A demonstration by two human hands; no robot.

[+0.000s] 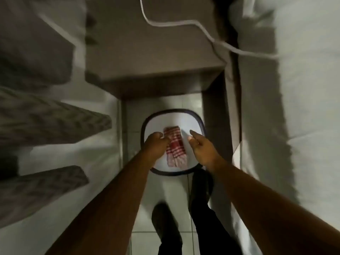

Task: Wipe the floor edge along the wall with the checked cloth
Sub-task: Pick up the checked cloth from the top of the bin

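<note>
Here, in the head view, the checked cloth [174,146] lies folded on a white dark-rimmed mat [191,122] on the tiled floor, its long axis running near to far. It sits between the hands. The left hand [156,143], curled, touches its left edge, grip unclear; the right hand [199,145], half open and empty, is just beside it.

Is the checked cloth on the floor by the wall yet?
No, the checked cloth lies folded inside the white basket, between both hands.
</note>
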